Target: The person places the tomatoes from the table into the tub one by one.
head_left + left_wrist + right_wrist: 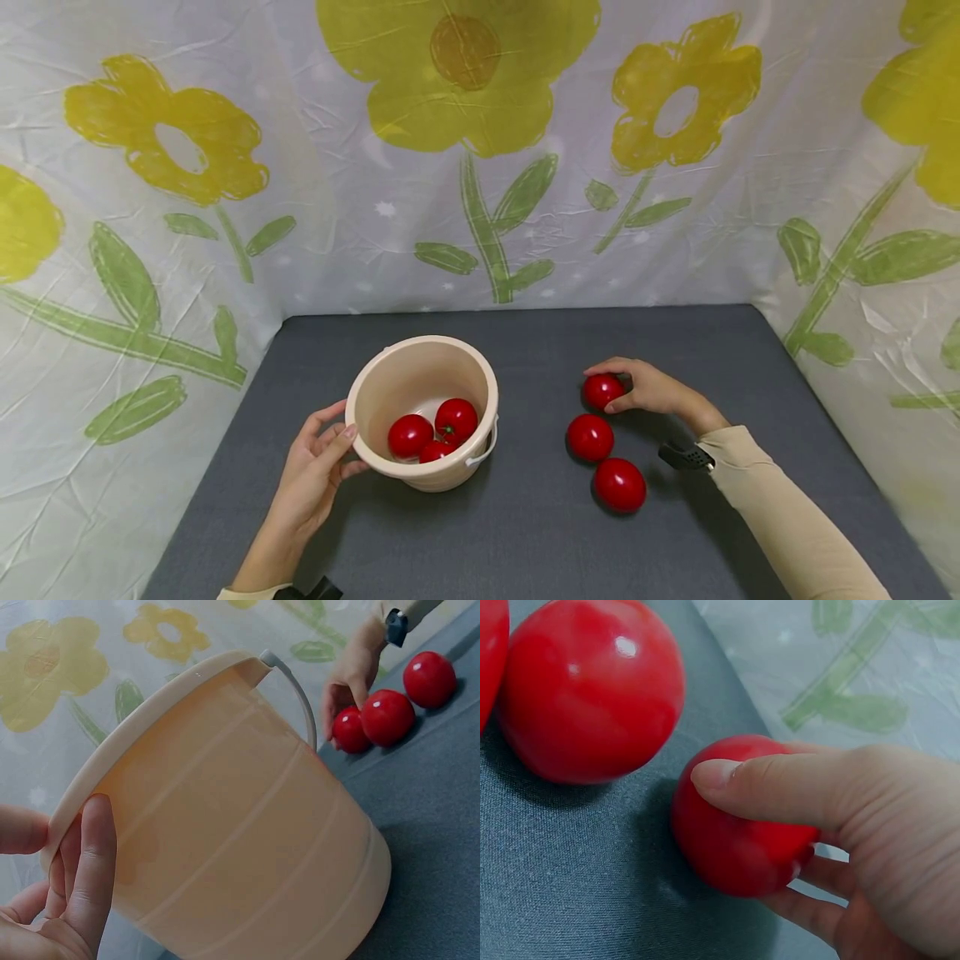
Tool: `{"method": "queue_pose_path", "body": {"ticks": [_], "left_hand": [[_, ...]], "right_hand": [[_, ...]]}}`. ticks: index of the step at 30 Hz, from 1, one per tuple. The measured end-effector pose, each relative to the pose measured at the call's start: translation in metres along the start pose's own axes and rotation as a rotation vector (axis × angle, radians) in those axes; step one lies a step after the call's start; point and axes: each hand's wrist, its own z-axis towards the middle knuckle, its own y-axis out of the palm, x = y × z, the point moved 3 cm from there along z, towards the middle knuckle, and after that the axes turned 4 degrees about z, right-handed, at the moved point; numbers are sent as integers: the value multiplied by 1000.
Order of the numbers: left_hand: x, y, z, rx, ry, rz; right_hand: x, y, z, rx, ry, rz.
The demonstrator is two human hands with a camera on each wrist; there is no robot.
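Observation:
My left hand (311, 471) pinches the left rim of a cream bucket (357, 425), thumb on the rim and fingers on the outer wall. Inside the bucket lie three red tomatoes (410, 436), one showing a small green stem. To the right, my right hand (651, 388) grips the farthest of three more tomatoes (742, 825), thumb across it and fingers around its far side. The other two, a middle tomato (590, 437) and a nearer tomato (619, 485), sit on the table in a row toward me.
A dark grey cloth covers the table (510, 542). Behind and at both sides hangs a white curtain (337, 217) printed with yellow flowers. The bucket's pale handle (486, 448) hangs down on its right side.

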Motion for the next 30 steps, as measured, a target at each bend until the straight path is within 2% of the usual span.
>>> {"method": "queue_pose_path", "body": {"ticks": [4,10,16,30], "left_hand": [[0,0,0,3,-2,2],[1,0,0,19,-1,8],[0,1,0,10,5,-9],[0,1,1,14,4,-8]], "right_hand": [[-9,-3,2,12,3,-15],[-35,-12,9,17,-11,37],[-56,-16,20,-11,-31,21],[-118,-23,52,-65,-70,150]]}}
